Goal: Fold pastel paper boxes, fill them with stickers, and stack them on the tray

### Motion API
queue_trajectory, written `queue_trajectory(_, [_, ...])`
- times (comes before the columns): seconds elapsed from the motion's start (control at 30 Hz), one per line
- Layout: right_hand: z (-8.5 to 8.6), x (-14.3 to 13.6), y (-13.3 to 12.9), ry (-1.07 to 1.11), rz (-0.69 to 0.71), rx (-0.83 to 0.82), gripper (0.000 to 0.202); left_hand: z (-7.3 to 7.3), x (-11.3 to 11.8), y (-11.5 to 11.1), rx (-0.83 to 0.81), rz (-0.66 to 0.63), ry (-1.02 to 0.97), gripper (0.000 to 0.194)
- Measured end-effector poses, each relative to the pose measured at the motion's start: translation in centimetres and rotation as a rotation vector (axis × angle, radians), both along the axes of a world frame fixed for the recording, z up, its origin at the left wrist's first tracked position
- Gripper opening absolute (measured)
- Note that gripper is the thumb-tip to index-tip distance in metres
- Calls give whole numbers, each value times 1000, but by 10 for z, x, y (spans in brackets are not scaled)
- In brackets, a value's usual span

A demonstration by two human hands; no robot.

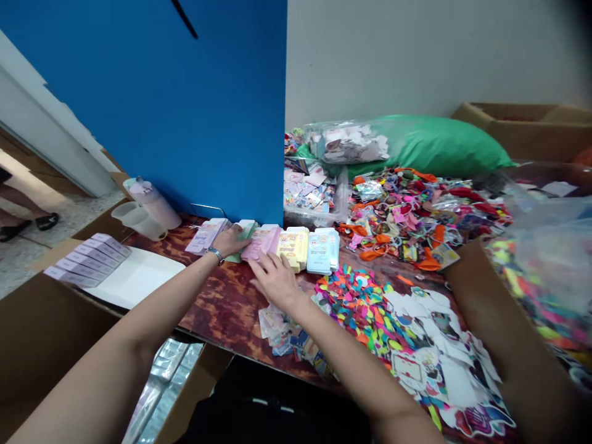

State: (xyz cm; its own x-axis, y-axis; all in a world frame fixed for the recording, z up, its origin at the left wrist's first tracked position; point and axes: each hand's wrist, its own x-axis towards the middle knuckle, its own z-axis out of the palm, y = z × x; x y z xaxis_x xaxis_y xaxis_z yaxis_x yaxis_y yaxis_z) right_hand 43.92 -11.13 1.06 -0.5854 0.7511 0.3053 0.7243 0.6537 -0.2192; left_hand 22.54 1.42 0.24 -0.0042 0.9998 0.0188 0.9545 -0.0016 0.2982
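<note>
A row of small flat packets stands on the dark red patterned table (208, 314): purple (206, 236), green (247, 229), pink (262, 240), yellow (295, 246) and light blue (322, 251). My left hand (229, 240), with a watch on its wrist, lies over the green packets, fingers spread. My right hand (275, 280) rests its fingertips at the lower edge of the pink and yellow packets, its fingers apart. Below my right hand lie loose printed cards (282, 333). A pile of colourful balloons (365, 308) spreads to the right.
White sticker cutouts (444, 345) lie at the right. Behind are mixed trinkets (407, 216), a green bag (444, 145) and a clear bin (314, 191). Purple boxes (92, 259), a pitcher (139, 221) and a bottle (160, 203) stand left, beside a blue panel (208, 111). A person's legs show far left.
</note>
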Motion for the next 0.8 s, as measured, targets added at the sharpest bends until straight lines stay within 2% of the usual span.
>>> queue_trajectory(0.07, [0,-13,30,-121,-7,-48,55,-1,0,-1,15,-7,-4,61])
queue_trajectory(0.17, [-9,-18,48,-254,-6,-89,58,-5,-2,-2,41,-11,-14,59])
queue_trajectory(0.3, [-26,-5,43,-297,6,-65,59,-9,-3,-6,76,-3,-39,61])
queue_trajectory(0.4, [-31,1,39,-304,-4,-41,59,-7,-1,-9,93,3,-57,66])
queue_trajectory(0.67, [-18,-1,40,-273,-23,-39,53,13,7,-25,166,79,-85,105])
queue_trajectory(0.8, [-8,5,34,-143,-25,-6,46,24,12,-50,200,90,-136,103])
